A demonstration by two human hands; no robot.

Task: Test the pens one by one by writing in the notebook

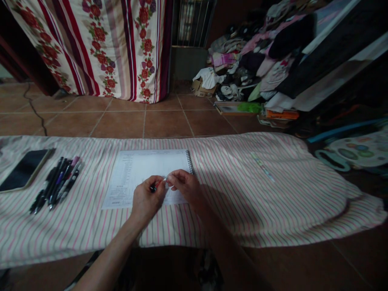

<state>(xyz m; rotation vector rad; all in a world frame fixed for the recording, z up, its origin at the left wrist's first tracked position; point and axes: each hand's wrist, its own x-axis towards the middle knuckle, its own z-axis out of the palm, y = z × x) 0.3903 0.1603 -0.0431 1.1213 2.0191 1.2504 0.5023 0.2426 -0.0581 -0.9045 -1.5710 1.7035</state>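
Observation:
Both my hands meet over the lower part of a spiral notebook [151,163] with printed white pages. Closed around a slim red and black pen [157,185] is my left hand [147,195], its fingertips and thumb pinching the barrel. My right hand [185,184] has thumb and fingers pressed together at the pen's small pale end, just against the left fingertips. The fingers cover most of the pen, so its exact type is hard to make out. The notebook's coil runs along its right edge, partly behind my right hand.
A bunch of several pens [57,182] lies left of the notebook, beside a dark phone [24,169]. A patterned ruler-like strip [262,166] rests on the striped cloth [230,194] to the right. Beyond are a floral curtain [103,48] and piled clothes [251,56].

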